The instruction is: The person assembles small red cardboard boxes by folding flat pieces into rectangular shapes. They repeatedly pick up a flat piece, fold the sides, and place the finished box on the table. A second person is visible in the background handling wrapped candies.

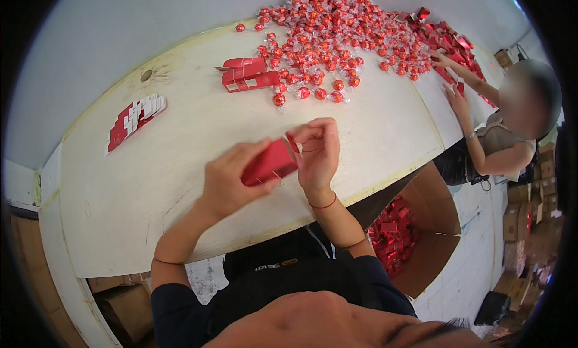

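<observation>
My left hand point(232, 180) is wrapped round a small red cardboard box point(270, 163) with a thin white string on it, held above the table. At the box's right end, my right hand point(319, 154) has its fingers curled at a raised red end flap, which it appears to pinch. The inside of the box is hidden. Beyond the hands lie red folded cartons point(248, 81) with string handles. Close by them, loose red-wrapped candy balls point(320, 94) with clear twisted ends are scattered.
A large heap of candy balls point(337, 31) covers the table's far side. Flat red-and-white cards point(133, 122) lie at the left. A co-worker point(503, 137) handles red boxes point(451, 43) at the right. Below the table edge, an open carton point(430, 251) holds red boxes.
</observation>
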Tool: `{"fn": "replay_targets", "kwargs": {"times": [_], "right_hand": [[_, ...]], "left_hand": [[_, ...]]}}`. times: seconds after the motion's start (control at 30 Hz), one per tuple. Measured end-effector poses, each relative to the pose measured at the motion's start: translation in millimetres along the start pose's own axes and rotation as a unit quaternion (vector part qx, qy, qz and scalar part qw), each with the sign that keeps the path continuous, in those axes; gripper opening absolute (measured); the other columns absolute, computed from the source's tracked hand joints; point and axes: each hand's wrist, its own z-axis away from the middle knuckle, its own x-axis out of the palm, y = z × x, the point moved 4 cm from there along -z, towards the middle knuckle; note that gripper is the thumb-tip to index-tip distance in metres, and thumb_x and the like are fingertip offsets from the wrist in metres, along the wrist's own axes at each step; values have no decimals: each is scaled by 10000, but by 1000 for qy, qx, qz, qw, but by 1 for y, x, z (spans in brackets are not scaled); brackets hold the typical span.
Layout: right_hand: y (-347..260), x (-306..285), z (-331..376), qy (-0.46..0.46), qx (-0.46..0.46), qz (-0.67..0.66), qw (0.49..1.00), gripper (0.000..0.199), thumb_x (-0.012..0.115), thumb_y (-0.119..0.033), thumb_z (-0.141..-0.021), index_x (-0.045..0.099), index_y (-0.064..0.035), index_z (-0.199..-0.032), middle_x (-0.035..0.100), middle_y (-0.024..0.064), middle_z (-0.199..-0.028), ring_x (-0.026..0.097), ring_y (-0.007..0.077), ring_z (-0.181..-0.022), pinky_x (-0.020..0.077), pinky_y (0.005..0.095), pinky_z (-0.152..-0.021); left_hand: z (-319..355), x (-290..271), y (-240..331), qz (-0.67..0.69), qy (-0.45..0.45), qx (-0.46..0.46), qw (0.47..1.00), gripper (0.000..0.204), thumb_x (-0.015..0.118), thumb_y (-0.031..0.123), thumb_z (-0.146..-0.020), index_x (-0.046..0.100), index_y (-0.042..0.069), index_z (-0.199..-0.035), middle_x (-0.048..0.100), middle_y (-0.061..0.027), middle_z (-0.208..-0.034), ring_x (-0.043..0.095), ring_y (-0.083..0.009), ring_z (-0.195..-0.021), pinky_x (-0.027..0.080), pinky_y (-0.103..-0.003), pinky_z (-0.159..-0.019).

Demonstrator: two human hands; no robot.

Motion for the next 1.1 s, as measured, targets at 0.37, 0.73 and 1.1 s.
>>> {"fn": "replay_targets", "kwargs": {"times": [0.37, 0.73, 1.1], "right_hand": [[-13, 31, 11, -234, -96, 177, 951, 347, 691, 8, -794, 626, 16, -1135, 581, 176, -1221, 551, 278, -1161, 435, 376, -992], [-10, 23, 8, -276, -137, 175, 935, 181, 682, -19, -824, 645, -3, -1001, 616, 153, -1125, 570, 278, -1092, 446, 388, -953], [-11, 30, 11, -295, -81, 96, 947, 124, 689, 4, -837, 590, -21, -907, 662, 209, -1130, 456, 407, -1308, 360, 504, -1089]], "left_hand": [[-6, -26, -34, 321, -94, -170, 927, 561, 803, 93, -749, 585, 7, -1259, 634, -100, -1189, 603, -175, -1090, 471, -317, -966], [-6, -32, -17, 184, -82, -91, 975, 590, 836, 114, -705, 609, 40, -1244, 661, -98, -1097, 642, -191, -988, 514, -315, -867], [-6, -40, 0, 83, -37, -18, 996, 603, 849, 117, -654, 626, 65, -1212, 668, -114, -1039, 668, -264, -902, 546, -333, -782]]}}
